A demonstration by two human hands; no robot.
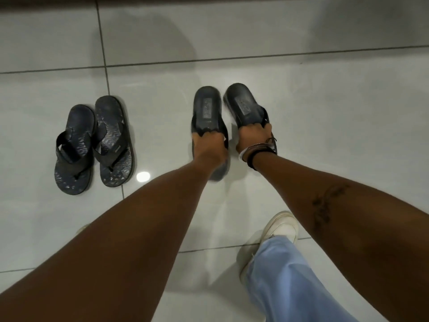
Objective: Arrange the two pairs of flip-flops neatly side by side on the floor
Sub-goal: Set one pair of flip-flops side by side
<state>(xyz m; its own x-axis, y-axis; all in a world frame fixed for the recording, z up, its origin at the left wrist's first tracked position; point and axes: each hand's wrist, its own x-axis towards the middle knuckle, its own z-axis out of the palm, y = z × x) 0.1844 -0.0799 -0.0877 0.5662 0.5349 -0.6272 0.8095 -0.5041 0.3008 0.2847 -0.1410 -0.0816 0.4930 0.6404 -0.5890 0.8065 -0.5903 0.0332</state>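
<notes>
A patterned dark blue pair of flip-flops (94,145) lies on the white tiled floor (325,101) at the left, soles down, side by side and touching, heels pointing away from me. To the right is a plain black pair. My left hand (210,145) grips the strap of the left black flip-flop (206,108). Wearing wrist bands, my right hand (254,139) grips the strap of the right black flip-flop (243,104), which is angled to the right. The two black ones sit close together, heels away from me; both are blurred.
My right foot in a white shoe (276,231) with a light blue trouser leg (290,282) stands on the floor near the bottom right. A dark skirting strip (209,2) runs along the far edge. A light reflection (143,176) shows beside the patterned pair.
</notes>
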